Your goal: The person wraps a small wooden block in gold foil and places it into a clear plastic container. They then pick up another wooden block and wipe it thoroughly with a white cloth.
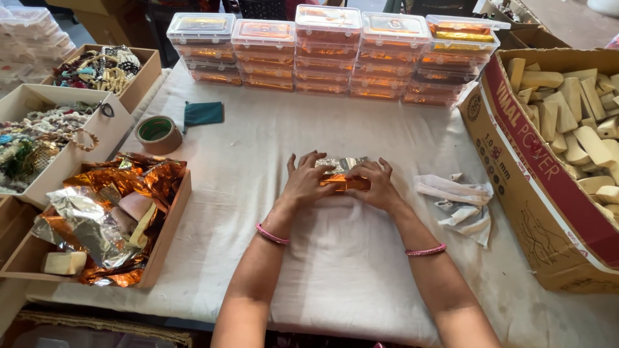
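Note:
Both hands rest on the white tablecloth (335, 258) at the middle of the table, pressed around a small block wrapped in orange and silver foil (342, 175). My left hand (305, 180) covers the block's left end with its fingers spread over the foil. From the other side, my right hand (377, 185) grips the right end, fingertips on the orange foil. Each wrist wears a pink bangle.
Stacks of clear lidded boxes (329, 51) line the far edge. A big cardboard box of pale blocks (567, 122) stands at right, white paper scraps (458, 203) beside it. At left: a tray of foil sheets (109, 212), tape roll (157, 133), green pouch (203, 113), boxes of beads (103, 67).

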